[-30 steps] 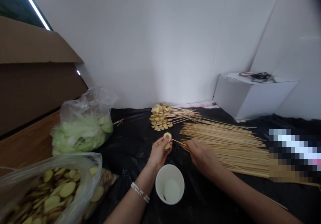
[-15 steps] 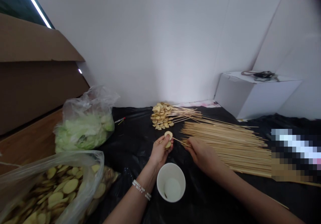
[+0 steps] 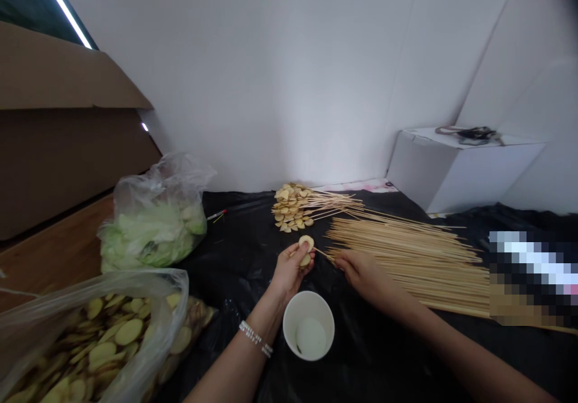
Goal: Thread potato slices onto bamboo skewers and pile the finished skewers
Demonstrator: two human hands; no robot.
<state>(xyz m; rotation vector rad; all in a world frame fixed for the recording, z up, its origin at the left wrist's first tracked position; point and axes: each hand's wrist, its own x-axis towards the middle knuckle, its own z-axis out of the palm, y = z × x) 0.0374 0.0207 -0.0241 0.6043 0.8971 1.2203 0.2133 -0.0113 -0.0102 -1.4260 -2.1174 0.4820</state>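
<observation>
My left hand point(image 3: 291, 268) is closed on pale potato slices point(image 3: 306, 243), one held up between thumb and fingers and another below it in the palm. A thin wooden skewer point(image 3: 324, 255) runs from the upper slice to my right hand point(image 3: 361, 272), whose fingers pinch its other end. Whether the tip has passed through the slice I cannot tell. Just beyond, a heap of skewered potato slices point(image 3: 291, 207) lies with its sticks pointing right. A wide spread of bare skewers point(image 3: 419, 264) lies behind and right of my right hand.
A white paper cup point(image 3: 309, 326) stands in front of my left wrist. At left are an open plastic bag of potato slices point(image 3: 108, 337) and a bag of cut lettuce point(image 3: 156, 228). A white box point(image 3: 451, 162) stands at back right, on black sheeting; a cardboard box point(image 3: 67, 150) is far left.
Both hands have shifted slightly to the right, still gripping the slices and the skewer. The surrounding things stay where they were.
</observation>
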